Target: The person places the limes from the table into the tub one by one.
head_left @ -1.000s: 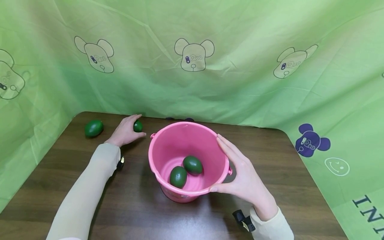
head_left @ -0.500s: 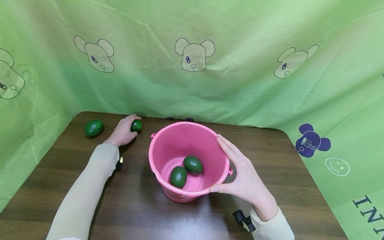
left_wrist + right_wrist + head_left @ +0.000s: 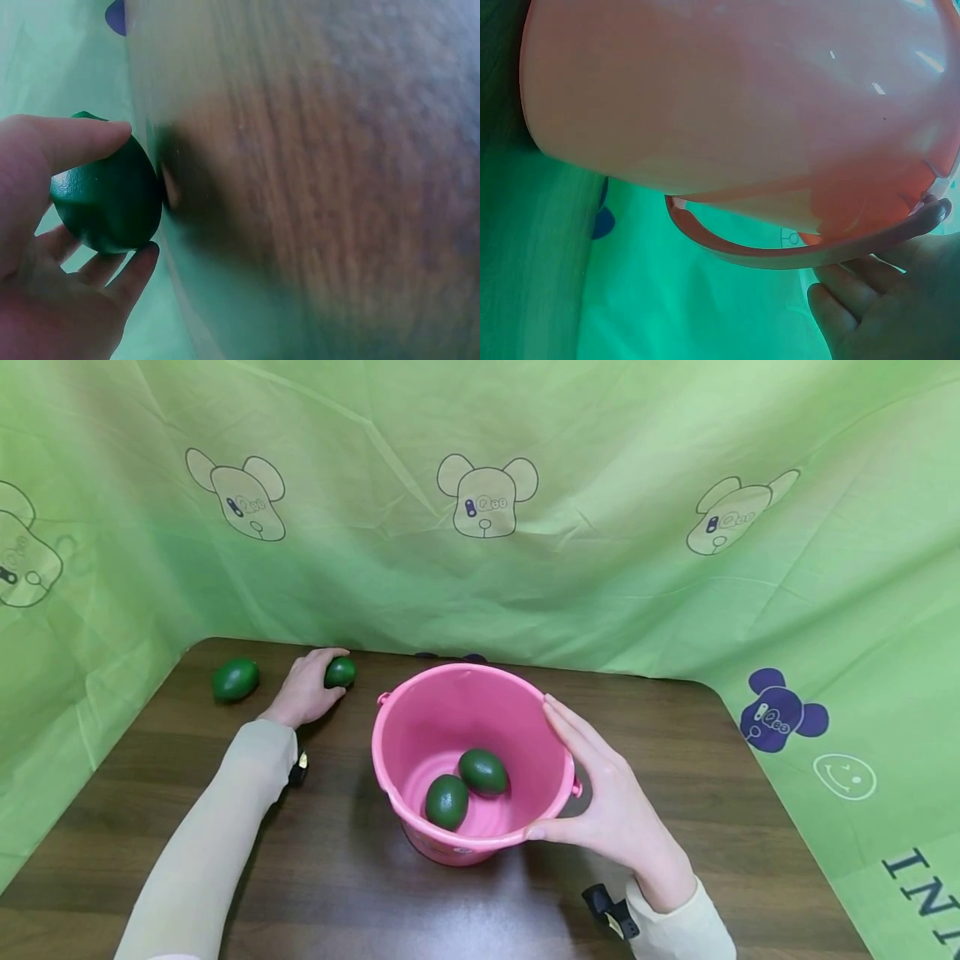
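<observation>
My left hand (image 3: pixel 307 687) is at the back left of the table, thumb and fingers around a smooth dark green avocado (image 3: pixel 341 672). In the left wrist view the avocado (image 3: pixel 112 191) sits between the thumb and the fingertips, close to the wood. A pink bucket (image 3: pixel 517 710) stands upright mid-table, with two avocados (image 3: pixel 483 772) inside on its bottom. My right hand (image 3: pixel 603 793) rests spread against the bucket's right rim, fingers straight along the far side and thumb at the near side. In the right wrist view, its fingertips are partly hidden behind the bucket's handle (image 3: pixel 780 257).
Another avocado (image 3: pixel 236 680) lies at the table's back left corner, left of my left hand. The brown wooden table (image 3: pixel 337 877) meets a green printed cloth (image 3: pixel 600 593) along its back edge. The bucket's left handle knob (image 3: pixel 383 698) juts toward the left hand.
My left hand's fingers and thumb have closed in around the avocado, which has moved slightly left. The right hand and the bucket stay where they were.
</observation>
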`<state>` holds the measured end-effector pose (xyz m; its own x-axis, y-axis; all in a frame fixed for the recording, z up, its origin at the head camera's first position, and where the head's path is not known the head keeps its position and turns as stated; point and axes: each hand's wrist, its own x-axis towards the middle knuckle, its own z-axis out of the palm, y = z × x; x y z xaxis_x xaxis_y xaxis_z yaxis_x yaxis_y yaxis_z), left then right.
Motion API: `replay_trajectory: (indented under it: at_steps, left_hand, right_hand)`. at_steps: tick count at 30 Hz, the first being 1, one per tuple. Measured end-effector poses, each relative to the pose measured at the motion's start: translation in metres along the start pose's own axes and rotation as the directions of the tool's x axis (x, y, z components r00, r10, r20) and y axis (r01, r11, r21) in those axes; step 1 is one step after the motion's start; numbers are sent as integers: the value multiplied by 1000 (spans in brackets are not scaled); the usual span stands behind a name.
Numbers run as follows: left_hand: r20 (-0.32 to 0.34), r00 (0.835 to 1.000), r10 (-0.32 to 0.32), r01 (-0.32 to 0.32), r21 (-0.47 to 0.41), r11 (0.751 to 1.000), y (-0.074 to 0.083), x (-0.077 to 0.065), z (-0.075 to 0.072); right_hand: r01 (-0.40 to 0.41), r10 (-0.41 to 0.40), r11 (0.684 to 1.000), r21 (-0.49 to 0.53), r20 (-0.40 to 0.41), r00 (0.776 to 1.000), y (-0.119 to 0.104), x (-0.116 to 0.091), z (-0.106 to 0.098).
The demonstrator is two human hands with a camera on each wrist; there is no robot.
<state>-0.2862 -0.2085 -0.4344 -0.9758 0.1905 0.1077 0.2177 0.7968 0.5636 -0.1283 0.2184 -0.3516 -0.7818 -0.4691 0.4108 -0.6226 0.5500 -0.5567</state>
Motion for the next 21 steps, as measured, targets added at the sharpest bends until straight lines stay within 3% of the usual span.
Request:
replay_trajectory:
  at_steps: [21]
  left_hand:
    - [-45, 999, 3, -4, -31, 1000, -2, -6, -13]
  right_hand:
    - [-10, 9, 1000, 8, 3, 1000, -1, 0, -1]
